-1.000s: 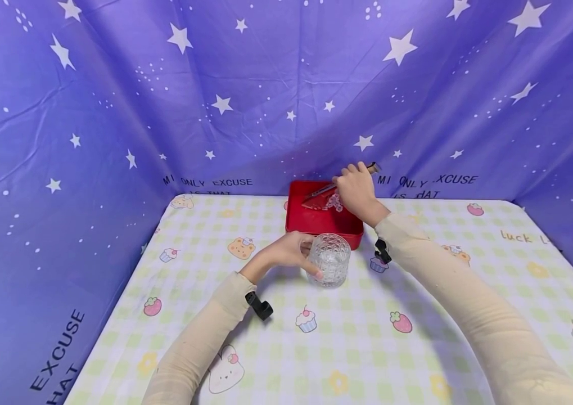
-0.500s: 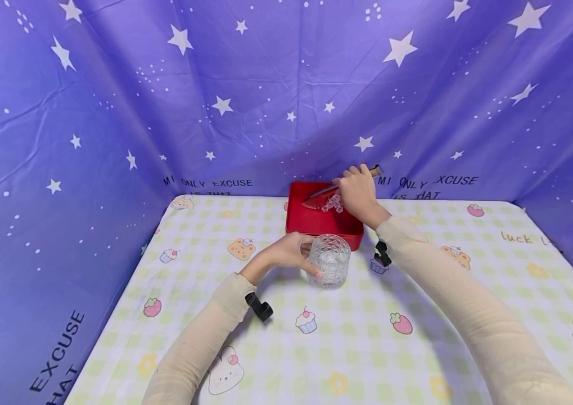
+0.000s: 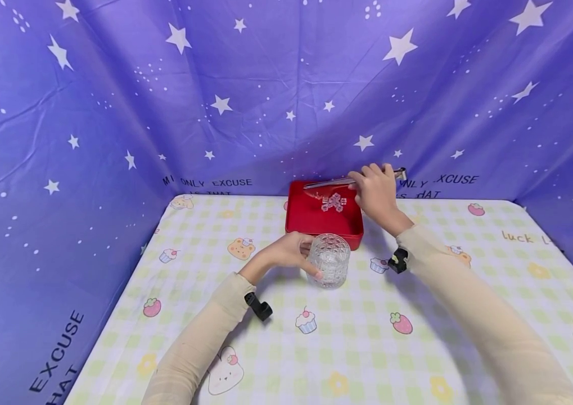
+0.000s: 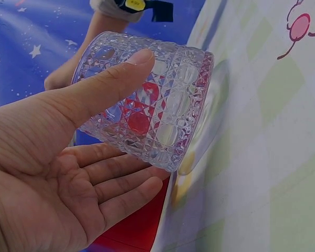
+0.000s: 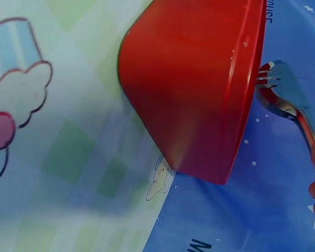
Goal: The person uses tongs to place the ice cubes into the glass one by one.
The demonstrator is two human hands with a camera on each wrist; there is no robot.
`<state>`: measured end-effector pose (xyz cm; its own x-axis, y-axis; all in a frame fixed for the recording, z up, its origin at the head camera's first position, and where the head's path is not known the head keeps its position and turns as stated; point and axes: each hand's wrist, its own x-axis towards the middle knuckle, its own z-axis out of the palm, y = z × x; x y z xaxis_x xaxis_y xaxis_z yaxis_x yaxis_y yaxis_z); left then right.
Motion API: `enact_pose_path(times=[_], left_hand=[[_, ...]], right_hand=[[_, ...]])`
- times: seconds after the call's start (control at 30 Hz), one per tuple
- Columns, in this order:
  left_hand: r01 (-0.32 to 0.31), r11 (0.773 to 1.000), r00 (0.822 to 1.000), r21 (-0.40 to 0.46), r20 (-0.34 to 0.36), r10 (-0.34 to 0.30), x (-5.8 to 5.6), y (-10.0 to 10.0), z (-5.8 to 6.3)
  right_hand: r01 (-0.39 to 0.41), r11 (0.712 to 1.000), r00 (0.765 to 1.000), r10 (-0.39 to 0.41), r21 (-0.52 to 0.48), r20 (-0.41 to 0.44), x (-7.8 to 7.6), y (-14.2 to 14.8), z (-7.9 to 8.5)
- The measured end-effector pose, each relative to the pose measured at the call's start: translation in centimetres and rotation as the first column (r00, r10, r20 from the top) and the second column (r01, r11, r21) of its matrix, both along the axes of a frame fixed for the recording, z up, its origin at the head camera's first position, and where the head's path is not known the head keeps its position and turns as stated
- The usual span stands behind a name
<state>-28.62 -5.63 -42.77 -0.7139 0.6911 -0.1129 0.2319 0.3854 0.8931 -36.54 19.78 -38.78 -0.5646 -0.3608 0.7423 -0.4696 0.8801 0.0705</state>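
Change noted: the right hand (image 3: 378, 194), gripping the metal tongs (image 3: 330, 183), has shifted toward three o'clock, taking them off the clear pieces (image 3: 334, 202) — these now show plainly at one o'clock in the red tray (image 3: 311, 224). Whether the tips, at eleven o'clock, pinch anything cannot be told. Left hand (image 3: 290, 251) unchanged — thumb and fingers clasp the glass (image 3: 330, 263), upright at the tray's six o'clock. Judgement: picking pieces remains unfinished.
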Motion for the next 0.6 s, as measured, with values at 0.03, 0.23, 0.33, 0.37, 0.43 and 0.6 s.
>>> enact_pose_path(times=[0.03, 0.23, 0.33, 0.37, 0.43, 0.6], left_hand=[[0.001, 1.000, 1.000, 0.003, 0.003, -0.001, 0.0, 0.0, 0.0], [0.003, 1.000, 1.000, 0.005, 0.002, -0.003, -0.1, 0.0, -0.1], [0.001, 1.000, 1.000, 0.001, 0.000, -0.001, -0.1, 0.0, -0.1], [0.001, 1.000, 1.000, 0.000, 0.000, -0.001, -0.1, 0.0, -0.1], [0.001, 1.000, 1.000, -0.002, -0.002, -0.001, -0.1, 0.0, -0.2], [0.003, 1.000, 1.000, -0.004, -0.006, -0.003, -0.1, 0.0, -0.2]], right_hand=[[-0.010, 1.000, 1.000, 0.010, -0.012, -0.021, 0.2, 0.2, 0.0], [-0.060, 0.995, 0.995, 0.052, -0.082, -0.089, 1.2, 1.0, 0.4], [-0.089, 0.990, 0.993, 0.081, -0.105, -0.085, 1.7, 1.5, 0.7], [-0.103, 0.989, 0.992, 0.094, -0.108, -0.086, 1.9, 1.7, 0.8], [-0.124, 0.987, 0.989, 0.115, -0.100, -0.088, 2.2, 2.0, 1.0], [-0.176, 0.982, 0.981, 0.169, -0.070, -0.097, 3.0, 2.7, 1.5]])
